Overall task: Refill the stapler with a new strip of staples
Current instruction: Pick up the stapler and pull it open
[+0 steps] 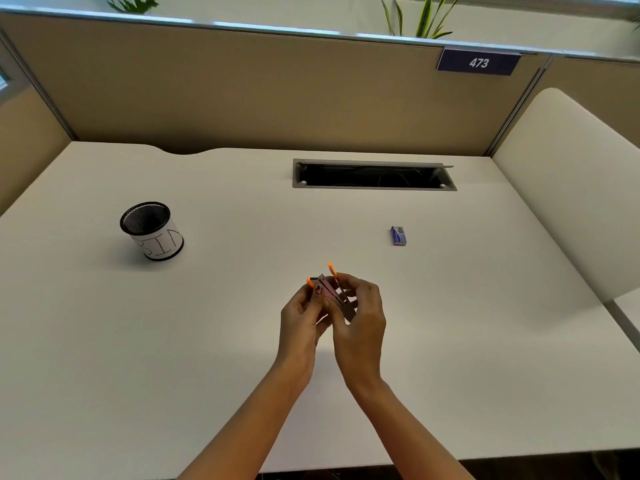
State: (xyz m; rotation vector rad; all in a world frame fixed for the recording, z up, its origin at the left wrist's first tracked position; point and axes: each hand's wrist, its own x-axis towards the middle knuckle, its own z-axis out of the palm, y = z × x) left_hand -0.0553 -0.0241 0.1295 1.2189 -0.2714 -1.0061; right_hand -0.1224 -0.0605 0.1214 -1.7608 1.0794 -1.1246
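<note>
A small stapler (329,291) with a pinkish body and orange tips is held up over the middle of the white desk (450,306), hinged apart so its two arms fan out. My left hand (303,322) grips its lower part from the left. My right hand (360,315) pinches the raised upper arm from the right. A small blue staple box (398,235) lies flat on the desk, up and to the right of my hands, untouched. I see no loose staple strip; my fingers hide the inside of the stapler.
A black mesh cup (152,230) wrapped in white paper with handwritten letters stands at the left of the desk. An open cable slot (374,175) is set into the desk near the back. Tan partition walls close off the back and sides.
</note>
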